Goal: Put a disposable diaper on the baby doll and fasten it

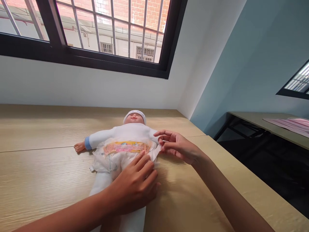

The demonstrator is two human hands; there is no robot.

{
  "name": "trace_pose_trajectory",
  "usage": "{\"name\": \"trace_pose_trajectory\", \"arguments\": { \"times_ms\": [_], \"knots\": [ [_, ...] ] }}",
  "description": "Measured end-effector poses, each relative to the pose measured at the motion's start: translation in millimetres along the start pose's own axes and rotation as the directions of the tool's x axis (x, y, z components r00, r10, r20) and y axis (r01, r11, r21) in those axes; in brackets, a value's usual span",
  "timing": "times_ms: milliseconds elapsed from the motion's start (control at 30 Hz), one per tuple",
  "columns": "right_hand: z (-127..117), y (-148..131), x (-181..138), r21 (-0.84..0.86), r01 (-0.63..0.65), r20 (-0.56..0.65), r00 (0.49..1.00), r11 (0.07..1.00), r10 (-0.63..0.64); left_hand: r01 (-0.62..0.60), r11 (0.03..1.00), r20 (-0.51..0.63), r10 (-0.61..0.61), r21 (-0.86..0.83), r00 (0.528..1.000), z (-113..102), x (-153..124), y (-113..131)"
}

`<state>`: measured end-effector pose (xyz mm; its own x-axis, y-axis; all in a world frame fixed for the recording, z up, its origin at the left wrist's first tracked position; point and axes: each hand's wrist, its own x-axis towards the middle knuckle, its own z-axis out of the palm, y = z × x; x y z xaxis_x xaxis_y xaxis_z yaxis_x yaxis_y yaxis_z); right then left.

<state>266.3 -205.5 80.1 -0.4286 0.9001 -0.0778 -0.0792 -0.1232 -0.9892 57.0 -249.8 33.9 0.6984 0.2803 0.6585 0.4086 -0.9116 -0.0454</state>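
Note:
A baby doll [131,130] in a white top with blue cuffs and a white cap lies on its back on the wooden table. Around its hips is a disposable diaper [126,147] with a printed orange and yellow front band. My right hand [180,146] pinches the white side wing of the diaper by the doll's hip, thumb against fingers. Over the doll's leg, my left hand [138,182] has its fingers curled, their tips at the diaper's front near the same side. What lies under those fingertips is partly hidden.
The wooden table [43,180] extends around the doll and meets the wall below a barred window [116,29]. Its right edge drops off to a dark gap. Farther right, another table [260,124] holds a pink cloth [289,125].

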Motion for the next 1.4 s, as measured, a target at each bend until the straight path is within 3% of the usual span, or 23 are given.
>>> {"name": "trace_pose_trajectory", "arguments": {
  "times_ms": [100, 167, 467, 700, 833, 1000, 1200, 1400],
  "knots": [
    [-3.1, 5.8, 4.2, 0.131, -0.046, -0.215, 0.974, 0.990, 0.074, -0.029, 0.999, 0.001, 0.029, 0.014, 1.000, -0.7, 1.3, 1.8],
    [-3.7, 8.1, 5.2, 0.190, -0.054, -0.284, 0.953, 0.980, 0.107, -0.042, 0.999, 0.016, 0.042, 0.013, 0.999, -0.1, 1.4, 1.4],
    [19.2, -2.9, -7.3, 0.244, -0.061, -0.221, 0.968, 0.968, 0.116, 0.007, 0.997, -0.041, -0.004, 0.083, 0.999, 3.1, -3.4, -0.9],
    [24.9, -4.4, -9.4, 0.266, -0.062, -0.237, 0.963, 0.962, 0.128, -0.014, 1.000, 0.117, 0.016, -0.016, 0.993, 0.8, -1.2, -1.8],
    [25.3, 0.4, -4.7, 0.263, 0.005, -0.287, 0.955, 0.965, 0.073, -0.070, 0.997, 0.149, 0.073, -0.026, 0.986, 1.2, -0.8, -4.7],
    [24.2, 7.6, 0.6, 0.219, 0.043, -0.373, 0.927, 0.975, 0.042, -0.097, 0.995, 0.103, 0.096, 0.006, 0.990, 4.5, -2.7, -5.4],
    [28.6, 6.0, 3.6, 0.102, 0.089, -0.496, 0.868, 0.991, -0.027, -0.104, 0.973, -0.103, 0.127, 0.208, 0.987, 9.9, -6.9, 1.5],
    [46.9, 7.3, 17.7, -0.062, 0.111, -0.466, 0.876, 0.992, -0.127, -0.068, 0.973, -0.041, 0.079, 0.222, 0.996, 8.2, -5.1, 4.3]
  ]
}}
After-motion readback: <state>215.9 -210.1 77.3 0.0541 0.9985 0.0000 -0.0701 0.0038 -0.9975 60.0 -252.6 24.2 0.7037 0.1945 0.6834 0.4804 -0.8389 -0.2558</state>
